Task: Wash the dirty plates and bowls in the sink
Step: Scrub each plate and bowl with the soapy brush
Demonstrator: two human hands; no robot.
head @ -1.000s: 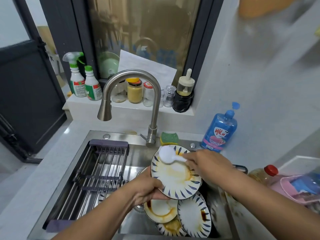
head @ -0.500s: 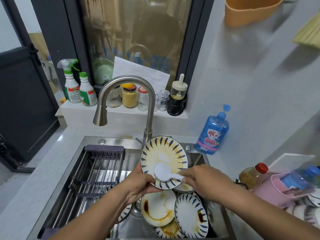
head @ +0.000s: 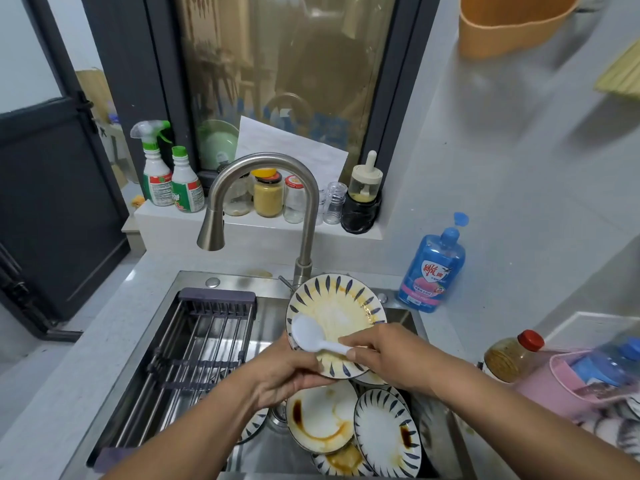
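A person stands at a kitchen sink (head: 235,279), holding a stained blue-patterned plate (head: 343,306) tilted nearly upright above the basin, its soiled face turned toward the camera. The left hand (head: 287,375) grips the plate by its lower-left rim, fingers curled behind and thumb in front. The right hand (head: 391,358) pinches the handle of a white spoon (head: 308,336), whose bowl lies against the plate's lower-left face. The spoon's long axis runs roughly left to right, with the handle on the right-hand side, so the right hand is the one placed to lift it clear or scrape across the plate. Directly beneath, more dirty plates (head: 322,417) lie heaped in the basin, streaked with brown sauce. The faucet (head: 263,164) shows no running water, and its spout points left over a drying rack (head: 194,341), away from the held plate. A blue detergent bottle (head: 433,271) stands on the bench (head: 104,323) to the right. Washing appears barely begun.
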